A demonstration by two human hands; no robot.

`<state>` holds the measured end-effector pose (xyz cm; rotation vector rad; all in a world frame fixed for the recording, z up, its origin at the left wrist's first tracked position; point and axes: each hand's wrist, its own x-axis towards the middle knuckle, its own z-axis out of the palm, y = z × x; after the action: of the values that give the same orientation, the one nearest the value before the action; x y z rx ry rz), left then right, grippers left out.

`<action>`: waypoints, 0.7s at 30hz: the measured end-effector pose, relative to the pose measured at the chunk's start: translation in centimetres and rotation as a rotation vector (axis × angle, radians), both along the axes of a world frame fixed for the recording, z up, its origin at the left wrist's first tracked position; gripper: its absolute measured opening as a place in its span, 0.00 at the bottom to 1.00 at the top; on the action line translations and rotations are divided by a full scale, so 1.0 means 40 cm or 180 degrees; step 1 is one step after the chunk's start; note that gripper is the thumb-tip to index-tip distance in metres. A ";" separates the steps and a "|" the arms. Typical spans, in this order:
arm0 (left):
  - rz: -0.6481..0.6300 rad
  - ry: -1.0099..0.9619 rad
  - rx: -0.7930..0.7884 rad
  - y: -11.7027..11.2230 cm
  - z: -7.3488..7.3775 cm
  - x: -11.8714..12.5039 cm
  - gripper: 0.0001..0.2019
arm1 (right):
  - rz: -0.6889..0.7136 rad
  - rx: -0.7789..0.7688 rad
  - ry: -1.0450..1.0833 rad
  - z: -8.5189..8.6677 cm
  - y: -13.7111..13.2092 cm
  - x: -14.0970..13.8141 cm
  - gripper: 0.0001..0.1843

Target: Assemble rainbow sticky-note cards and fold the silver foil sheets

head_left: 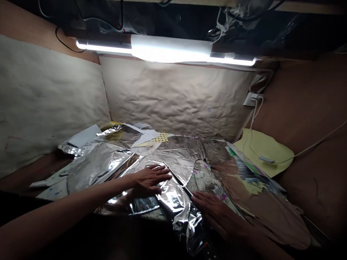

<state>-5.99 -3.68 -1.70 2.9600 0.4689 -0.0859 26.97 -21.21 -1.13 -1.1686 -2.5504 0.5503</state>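
Shiny silver foil sheeting (pixel 173 196) lies creased in front of me, and its crumpled near end hangs over the work surface's front edge. My left hand (pixel 151 178) rests palm down on this foil with the fingers stretched to the right. My right hand (pixel 214 207) lies flattened along the foil's right edge, fingers extended and pointing up and left. Neither hand grips anything. A dark straight fold or edge (pixel 176 177) runs between the two hands. Further foil sheets (pixel 94 169) spread to the left and behind.
White paper (pixel 146 137) and a yellow patterned card (pixel 161 137) lie at the back. On the right are a yellow sheet (pixel 262 151), a cable with a small white connector (pixel 267 159) and brown sheet material (pixel 265 213). A bright tube light (pixel 170 50) hangs above; a socket (pixel 253 99) is on the wall.
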 end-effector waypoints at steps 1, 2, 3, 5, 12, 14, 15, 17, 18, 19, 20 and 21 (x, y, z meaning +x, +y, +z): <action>0.0028 0.0000 0.0017 0.003 0.003 0.006 0.37 | -0.0016 -0.0039 -0.0026 -0.010 -0.006 0.003 0.28; 0.0052 -0.0021 0.0031 0.004 0.006 0.013 0.37 | -0.0035 -0.0067 -0.0048 -0.018 -0.013 0.004 0.29; 0.0073 -0.0065 0.0050 0.005 0.010 0.018 0.36 | -0.0045 -0.0080 -0.0056 -0.023 -0.021 0.003 0.30; 0.0125 -0.0188 0.0108 0.002 0.019 0.027 0.34 | -0.0035 -0.0066 -0.0030 -0.027 -0.041 -0.001 0.35; 0.0123 -0.0292 0.0074 -0.007 0.052 0.054 0.27 | 0.0195 0.0238 -0.0293 -0.028 -0.045 -0.013 0.54; 0.0068 -0.0324 0.0131 -0.010 0.062 0.063 0.27 | 0.0235 0.0391 -0.0433 -0.029 -0.027 -0.037 0.42; 0.0079 -0.0344 0.0217 -0.019 0.065 0.066 0.27 | 0.0302 0.0424 -0.0469 -0.028 -0.018 -0.053 0.37; 0.0255 -0.0418 0.0474 -0.060 0.066 0.067 0.24 | 0.0453 0.0455 -0.0455 -0.027 -0.005 -0.083 0.31; 0.0354 -0.0459 0.0572 -0.094 0.062 0.064 0.23 | 0.0511 0.0469 -0.0428 -0.027 -0.002 -0.096 0.29; 0.0453 -0.0502 0.0636 -0.135 0.054 0.057 0.21 | 0.0542 0.0488 -0.0400 -0.029 0.000 -0.105 0.27; 0.0468 -0.0533 0.0617 -0.181 0.043 0.048 0.20 | 0.0538 0.0512 -0.0382 -0.033 0.000 -0.110 0.26; 0.0351 -0.0554 0.0486 -0.228 0.029 0.037 0.19 | 0.0508 0.0544 -0.0373 -0.038 0.000 -0.113 0.25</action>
<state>-4.51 -12.78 -0.54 3.0446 0.6390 0.2276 22.46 -21.22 -2.65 -0.9714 -2.7443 0.2980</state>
